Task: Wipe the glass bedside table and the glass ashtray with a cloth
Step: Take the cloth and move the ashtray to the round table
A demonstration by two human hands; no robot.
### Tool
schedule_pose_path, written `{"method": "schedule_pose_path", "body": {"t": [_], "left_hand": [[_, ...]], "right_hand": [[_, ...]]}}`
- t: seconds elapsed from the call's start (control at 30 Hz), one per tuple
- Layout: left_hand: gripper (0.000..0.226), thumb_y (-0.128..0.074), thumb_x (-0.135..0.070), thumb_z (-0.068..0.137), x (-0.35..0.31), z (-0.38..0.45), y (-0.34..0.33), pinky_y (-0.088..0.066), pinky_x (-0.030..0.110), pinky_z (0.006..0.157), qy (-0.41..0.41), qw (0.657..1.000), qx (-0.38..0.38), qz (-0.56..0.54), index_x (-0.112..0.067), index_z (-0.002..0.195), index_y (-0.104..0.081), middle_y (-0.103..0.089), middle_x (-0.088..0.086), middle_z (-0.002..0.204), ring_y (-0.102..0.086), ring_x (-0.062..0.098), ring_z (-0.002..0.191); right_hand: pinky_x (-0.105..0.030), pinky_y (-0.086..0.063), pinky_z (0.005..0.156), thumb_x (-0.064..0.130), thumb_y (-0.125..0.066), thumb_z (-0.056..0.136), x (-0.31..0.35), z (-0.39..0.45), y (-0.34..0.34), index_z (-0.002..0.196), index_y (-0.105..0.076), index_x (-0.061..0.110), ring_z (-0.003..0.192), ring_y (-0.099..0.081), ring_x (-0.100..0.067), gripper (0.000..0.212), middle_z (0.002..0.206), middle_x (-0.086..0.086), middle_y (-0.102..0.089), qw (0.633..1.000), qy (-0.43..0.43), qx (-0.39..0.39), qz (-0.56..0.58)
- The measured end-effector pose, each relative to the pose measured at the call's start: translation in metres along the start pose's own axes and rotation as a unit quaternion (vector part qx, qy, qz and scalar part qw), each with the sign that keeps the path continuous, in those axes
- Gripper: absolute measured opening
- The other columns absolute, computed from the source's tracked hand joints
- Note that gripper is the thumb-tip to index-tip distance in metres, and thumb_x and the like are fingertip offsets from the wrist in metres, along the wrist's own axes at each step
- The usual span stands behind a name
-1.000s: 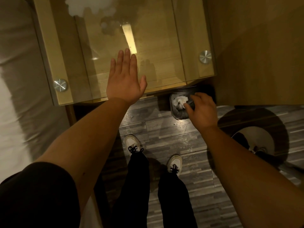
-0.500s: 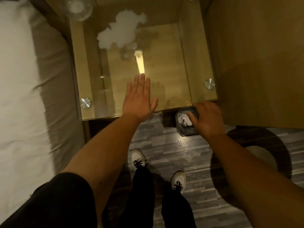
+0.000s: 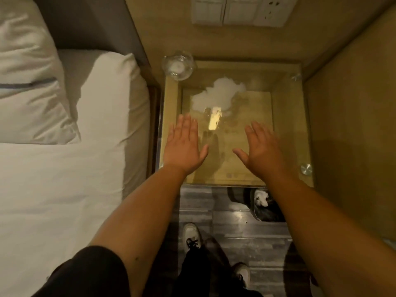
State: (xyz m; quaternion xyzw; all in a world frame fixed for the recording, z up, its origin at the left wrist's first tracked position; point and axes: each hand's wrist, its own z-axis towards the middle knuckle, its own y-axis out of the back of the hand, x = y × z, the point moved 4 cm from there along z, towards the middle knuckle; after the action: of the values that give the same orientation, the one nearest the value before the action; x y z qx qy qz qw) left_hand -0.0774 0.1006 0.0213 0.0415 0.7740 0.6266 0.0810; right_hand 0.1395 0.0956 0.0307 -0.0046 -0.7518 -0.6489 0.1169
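The glass bedside table stands against the wall, its clear top over a wooden frame. A round glass ashtray sits on its far left corner. A white patch shows on the far half of the glass; whether it is a cloth or a reflection is unclear. My left hand hovers flat over the near left part of the top, fingers spread and empty. My right hand hovers over the near right part, also spread and empty.
A bed with white sheets and pillows lies along the left. A small dark bin holding white tissue stands on the grey floor under the table's front edge. Wall switches and a socket are behind. A wooden panel rises on the right.
My right hand left the bin on the floor and rose over the table top, empty. The view tilted up, bringing the ashtray and wall into sight.
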Motion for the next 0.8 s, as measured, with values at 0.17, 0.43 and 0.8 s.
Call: {"method": "schedule_pose_path", "body": {"t": [0.17,0.43,0.8], "left_hand": [[0.082,-0.019,-0.061,0.092,0.033,0.021,0.009,0.001,0.047,0.119,0.018,1.000,-0.013,-0.003,-0.008,0.152,0.000,0.001,0.017,0.160,0.006,0.029,0.147],[0.081,-0.026,-0.058,0.093,0.072,0.072,0.008,0.003,0.046,0.119,0.071,0.997,-0.029,-0.017,-0.007,0.152,-0.004,-0.002,0.016,0.160,0.004,0.029,0.147],[0.088,-0.033,-0.063,0.092,0.130,0.155,-0.007,0.001,0.042,0.119,0.090,0.993,-0.022,-0.068,-0.008,0.152,0.000,0.001,0.013,0.161,0.005,0.025,0.147]], "right_hand": [[-0.042,-0.009,0.117,0.062,-0.042,0.091,0.034,0.056,0.008,0.151,-0.020,0.012,0.147,-0.011,-0.027,0.081,0.159,-0.011,-0.017,1.000,0.024,-0.006,-0.005],[-0.044,-0.009,0.118,0.061,-0.046,0.089,0.051,0.140,-0.008,0.151,-0.020,0.009,0.147,-0.011,-0.027,0.084,0.159,-0.013,-0.017,0.998,0.065,0.010,-0.005],[-0.039,-0.011,0.118,0.057,-0.062,0.083,0.072,0.239,-0.039,0.152,-0.010,0.010,0.147,-0.010,-0.025,0.099,0.160,-0.011,-0.013,0.992,0.086,0.043,0.079]]}}
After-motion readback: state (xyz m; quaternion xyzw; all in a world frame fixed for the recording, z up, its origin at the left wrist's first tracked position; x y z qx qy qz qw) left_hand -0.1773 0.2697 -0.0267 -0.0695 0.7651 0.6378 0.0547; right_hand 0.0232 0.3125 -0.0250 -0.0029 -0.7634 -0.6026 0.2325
